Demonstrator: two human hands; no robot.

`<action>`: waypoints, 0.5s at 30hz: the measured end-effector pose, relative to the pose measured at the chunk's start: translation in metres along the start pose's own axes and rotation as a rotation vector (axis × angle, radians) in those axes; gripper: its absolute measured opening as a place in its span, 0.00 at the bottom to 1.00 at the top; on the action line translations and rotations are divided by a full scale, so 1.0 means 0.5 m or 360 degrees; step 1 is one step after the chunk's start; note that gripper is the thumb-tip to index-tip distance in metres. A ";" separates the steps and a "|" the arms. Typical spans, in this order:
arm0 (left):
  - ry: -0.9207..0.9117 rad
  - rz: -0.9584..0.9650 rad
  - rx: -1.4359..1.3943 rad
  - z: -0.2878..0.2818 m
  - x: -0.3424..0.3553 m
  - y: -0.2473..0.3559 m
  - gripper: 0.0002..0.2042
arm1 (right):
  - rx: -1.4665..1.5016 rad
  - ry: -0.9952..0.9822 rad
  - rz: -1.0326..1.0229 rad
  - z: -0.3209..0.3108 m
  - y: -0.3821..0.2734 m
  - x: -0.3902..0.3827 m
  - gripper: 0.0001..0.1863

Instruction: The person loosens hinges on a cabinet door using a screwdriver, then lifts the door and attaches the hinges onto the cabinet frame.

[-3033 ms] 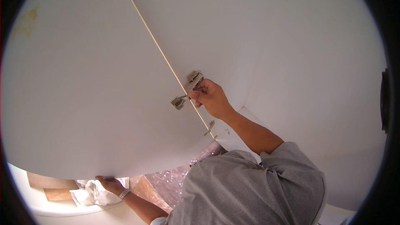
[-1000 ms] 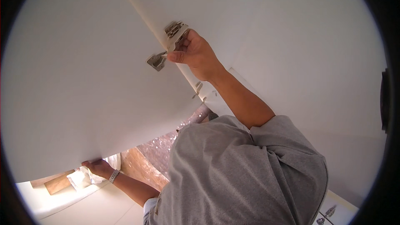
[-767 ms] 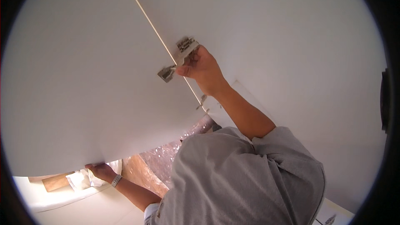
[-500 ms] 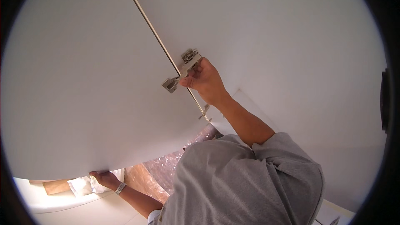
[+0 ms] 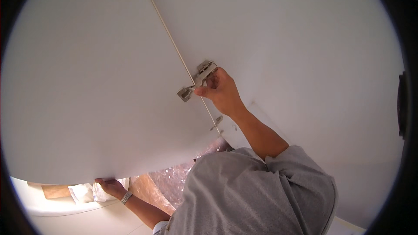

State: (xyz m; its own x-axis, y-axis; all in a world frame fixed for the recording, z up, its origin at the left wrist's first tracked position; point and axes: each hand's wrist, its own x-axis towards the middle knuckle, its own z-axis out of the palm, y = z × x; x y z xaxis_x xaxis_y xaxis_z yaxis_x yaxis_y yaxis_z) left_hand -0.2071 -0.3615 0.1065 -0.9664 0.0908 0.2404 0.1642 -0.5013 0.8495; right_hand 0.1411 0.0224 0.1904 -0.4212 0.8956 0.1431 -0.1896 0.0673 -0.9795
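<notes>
A metal cabinet hinge (image 5: 205, 74) spans the seam between a wide white door panel (image 5: 96, 82) and the white side panel (image 5: 305, 61). My right hand (image 5: 224, 91) is closed on the hinge's arm, thumb near the seam and fingers behind it, partly hidden. The hinge's cup end sits on the door panel to the left of the seam. My left hand (image 5: 112, 188) grips the near lower edge of the door panel; some of its fingers are hidden beneath. Another hinge (image 5: 217, 122) shows farther down the seam, closer to my body.
Clear plastic wrapping (image 5: 167, 182) over something brown lies below the door's edge. White bags (image 5: 91, 192) and a wooden piece (image 5: 56, 191) are at the lower left on a pale floor (image 5: 104, 218). A dark object (image 5: 402, 104) shows at the right rim.
The seam, the hinge and my right hand sit slightly farther right and lower in view. The gap along the seam looks narrower. My left hand stays at the door's edge.
</notes>
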 end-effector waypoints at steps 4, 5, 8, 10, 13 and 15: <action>0.0003 -0.0024 -0.0010 0.001 -0.009 0.002 0.34 | 0.0056 -0.0006 0.0015 0.002 0.001 -0.005 0.25; -0.0003 0.0002 0.0015 0.000 -0.009 0.001 0.34 | 0.0092 0.0003 -0.0007 0.005 -0.002 -0.006 0.24; -0.0022 0.0009 -0.0010 -0.006 -0.014 0.000 0.34 | -0.0090 0.0031 0.0001 0.002 -0.001 -0.005 0.23; -0.0018 -0.0009 -0.0014 -0.026 -0.007 -0.002 0.35 | -0.0080 0.0041 -0.0038 0.004 0.001 -0.008 0.23; 0.0020 -0.0025 0.0001 -0.013 -0.012 -0.003 0.36 | 0.0026 0.0075 -0.0120 0.009 0.016 -0.006 0.22; 0.0056 -0.0019 0.0015 -0.001 -0.019 0.001 0.37 | 0.0124 0.0097 -0.0167 0.009 0.020 -0.003 0.22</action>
State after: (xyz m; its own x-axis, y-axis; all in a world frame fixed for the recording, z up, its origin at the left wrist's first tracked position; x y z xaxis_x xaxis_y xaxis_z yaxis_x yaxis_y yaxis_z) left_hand -0.1978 -0.3631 0.1043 -0.9746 0.0661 0.2138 0.1545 -0.4922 0.8566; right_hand 0.1359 0.0196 0.1813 -0.3414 0.9105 0.2332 -0.2990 0.1300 -0.9454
